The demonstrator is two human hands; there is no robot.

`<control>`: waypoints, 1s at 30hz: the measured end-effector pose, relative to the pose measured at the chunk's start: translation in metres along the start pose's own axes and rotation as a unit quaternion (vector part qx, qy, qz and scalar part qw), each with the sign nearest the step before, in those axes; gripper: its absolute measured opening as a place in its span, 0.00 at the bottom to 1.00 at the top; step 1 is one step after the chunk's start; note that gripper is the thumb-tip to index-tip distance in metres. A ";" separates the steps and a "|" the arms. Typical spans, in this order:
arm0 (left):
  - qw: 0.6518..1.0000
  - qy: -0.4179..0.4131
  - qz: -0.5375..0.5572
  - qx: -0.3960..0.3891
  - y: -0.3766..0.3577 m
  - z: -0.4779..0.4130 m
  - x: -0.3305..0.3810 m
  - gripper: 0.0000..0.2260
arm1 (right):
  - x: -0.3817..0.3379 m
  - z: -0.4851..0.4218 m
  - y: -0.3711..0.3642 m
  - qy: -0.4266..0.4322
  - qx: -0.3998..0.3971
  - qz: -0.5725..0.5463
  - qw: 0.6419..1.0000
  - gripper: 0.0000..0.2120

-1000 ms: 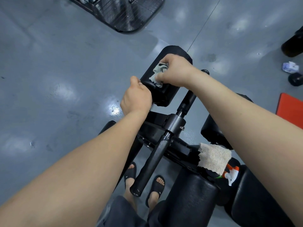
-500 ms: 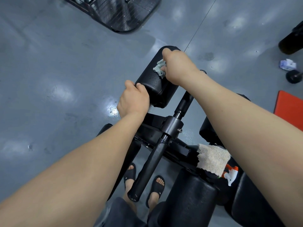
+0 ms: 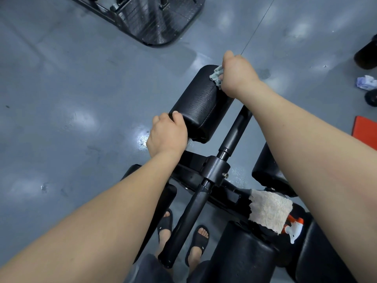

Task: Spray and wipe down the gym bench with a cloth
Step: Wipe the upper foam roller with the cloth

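The right hand [image 3: 236, 74] grips the small cloth [image 3: 216, 76] and has slid it up to the far end of the black roller pad [image 3: 204, 103], so this pad looks almost wiped. The left hand [image 3: 167, 135] holds its near end. The pad is bumpy; the grey floor [image 3: 61, 99] shines. The spray bottle [image 3: 293, 229] waits nearby.

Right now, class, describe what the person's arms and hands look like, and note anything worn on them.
The left forearm and right forearm are bare right to the frame edge, with no sleeves showing. The left hand and right hand wear no gloves. No watch, band or ring shows on the sides in view.
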State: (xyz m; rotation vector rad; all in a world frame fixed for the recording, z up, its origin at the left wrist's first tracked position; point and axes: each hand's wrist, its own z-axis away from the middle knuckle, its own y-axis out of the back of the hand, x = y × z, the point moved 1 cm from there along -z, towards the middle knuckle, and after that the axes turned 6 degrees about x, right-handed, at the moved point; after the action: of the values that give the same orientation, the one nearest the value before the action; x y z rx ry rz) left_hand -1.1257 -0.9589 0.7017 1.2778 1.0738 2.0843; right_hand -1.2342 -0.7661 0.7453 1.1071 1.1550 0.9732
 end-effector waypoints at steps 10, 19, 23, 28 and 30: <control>1.000 -0.003 -0.001 0.012 0.000 0.001 0.002 0.18 | 0.025 -0.015 0.007 0.010 -0.026 -0.024 0.999 0.16; 1.000 -0.004 0.011 0.013 0.000 0.001 0.003 0.14 | 0.014 0.021 0.003 0.118 -0.018 -0.047 0.992 0.13; 1.000 -0.010 0.017 0.015 0.000 0.003 0.004 0.13 | 0.019 0.019 0.005 0.127 -0.054 -0.040 0.990 0.16; 0.999 -0.024 0.021 0.022 0.002 0.005 0.003 0.13 | 0.027 -0.001 0.011 0.069 0.005 -0.059 0.996 0.12; 0.999 -0.028 0.021 0.023 0.003 0.005 0.003 0.13 | 0.024 -0.006 0.013 0.040 0.020 -0.062 0.997 0.11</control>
State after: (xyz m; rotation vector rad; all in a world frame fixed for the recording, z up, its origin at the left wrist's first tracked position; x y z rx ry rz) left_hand -1.1226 -0.9566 0.7067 1.3835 1.0843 2.0518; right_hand -1.2372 -0.7397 0.7527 1.0236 1.2971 0.9088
